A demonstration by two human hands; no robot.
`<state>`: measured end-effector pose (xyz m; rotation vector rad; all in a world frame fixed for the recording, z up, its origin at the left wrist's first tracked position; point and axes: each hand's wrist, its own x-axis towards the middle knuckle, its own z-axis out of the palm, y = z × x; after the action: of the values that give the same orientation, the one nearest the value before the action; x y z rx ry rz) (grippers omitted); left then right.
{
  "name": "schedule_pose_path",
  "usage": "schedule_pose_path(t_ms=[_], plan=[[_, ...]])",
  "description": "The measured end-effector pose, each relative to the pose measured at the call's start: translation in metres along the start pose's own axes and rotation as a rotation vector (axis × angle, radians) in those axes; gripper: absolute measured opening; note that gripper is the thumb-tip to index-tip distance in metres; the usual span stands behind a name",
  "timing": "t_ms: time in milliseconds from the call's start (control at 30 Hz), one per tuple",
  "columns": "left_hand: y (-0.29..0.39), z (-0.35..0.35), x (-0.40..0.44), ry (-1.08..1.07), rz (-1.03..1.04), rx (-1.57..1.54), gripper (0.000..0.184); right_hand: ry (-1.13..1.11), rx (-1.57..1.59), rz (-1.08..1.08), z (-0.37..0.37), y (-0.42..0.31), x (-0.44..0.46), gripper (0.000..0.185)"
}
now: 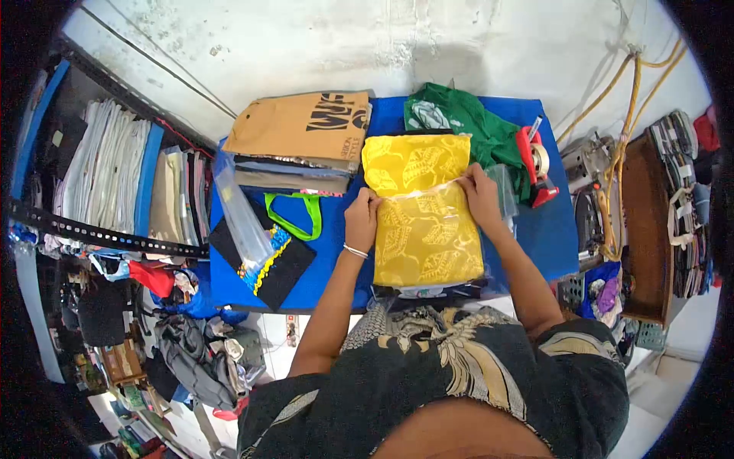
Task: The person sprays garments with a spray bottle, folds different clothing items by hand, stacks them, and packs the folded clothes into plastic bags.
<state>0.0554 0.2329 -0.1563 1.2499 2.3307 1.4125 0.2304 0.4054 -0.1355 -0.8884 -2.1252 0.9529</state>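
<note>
A folded yellow patterned cloth lies in front of me at the table's near edge. Its lower part sits inside a clear plastic bag, while the upper part sticks out past the bag's mouth. My left hand pinches the left end of the bag's mouth; a pale bracelet circles that wrist. At the right end, my right hand is closed on the same edge. The mouth is stretched between both hands across the cloth. Beneath the yellow bundle, the edges of other dark and clear items show.
On the blue table are a brown printed bag on stacked cloth, a green cloth, a red tape dispenser, a black bag with green handles and clear plastic sleeves. Loaded shelves stand left.
</note>
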Motion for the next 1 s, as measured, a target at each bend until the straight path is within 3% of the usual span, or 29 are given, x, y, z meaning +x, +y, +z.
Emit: schedule_pose_path(t_ms=[33,100,200,267,333,400,500,600,667,733,800,867,900,933,1000], plan=[[-0.005,0.002,0.008,-0.009,0.031,-0.01,0.012,0.002,0.0,-0.005,0.003,0.009,0.011,0.011],[-0.016,0.009,0.019,-0.019,0.081,-0.057,0.014,-0.224,0.389,0.208,0.005,0.028,0.025,0.014],[-0.019,0.014,0.013,0.004,0.112,-0.111,0.018,-0.3,0.586,0.287,-0.004,0.04,0.015,0.016],[-0.016,0.013,-0.006,-0.066,-0.033,-0.162,0.02,-0.308,0.484,0.335,-0.012,0.038,-0.007,0.016],[-0.035,0.019,-0.033,-0.035,0.014,-0.23,0.02,-0.316,0.463,0.38,-0.012,0.07,-0.036,0.019],[-0.062,0.024,-0.061,-0.274,-0.304,-0.224,0.013,-0.315,0.551,0.376,-0.001,0.122,-0.067,0.021],[-0.076,0.029,-0.086,-0.148,-0.102,-0.442,0.006,-0.317,0.753,0.415,0.002,0.13,-0.091,0.019],[-0.065,0.037,-0.094,-0.029,-0.131,-0.542,0.003,-0.144,0.591,0.314,0.004,0.113,-0.097,0.018],[-0.079,0.05,-0.097,0.038,-0.127,-0.544,0.004,-0.14,0.787,0.416,0.01,0.106,-0.092,0.017],[-0.109,0.07,-0.096,-0.049,-0.431,-0.812,0.007,-0.155,0.843,0.418,0.018,0.115,-0.083,0.018],[-0.141,0.103,-0.089,-0.018,-0.531,-0.963,0.009,-0.169,0.898,0.418,0.027,0.113,-0.069,0.019],[-0.127,0.105,-0.073,0.009,-0.642,-1.117,0.012,-0.042,1.115,0.626,0.038,0.091,-0.047,0.021],[-0.084,0.085,-0.056,0.014,-0.734,-1.213,0.012,-0.13,1.036,0.607,0.052,0.149,-0.042,0.025],[-0.06,0.074,-0.047,0.017,-0.826,-1.308,0.013,-0.127,1.031,0.615,0.05,0.142,-0.042,0.025],[-0.079,0.079,-0.049,-0.025,-0.75,-1.285,0.014,-0.079,1.072,0.521,0.041,0.112,-0.041,0.028]])
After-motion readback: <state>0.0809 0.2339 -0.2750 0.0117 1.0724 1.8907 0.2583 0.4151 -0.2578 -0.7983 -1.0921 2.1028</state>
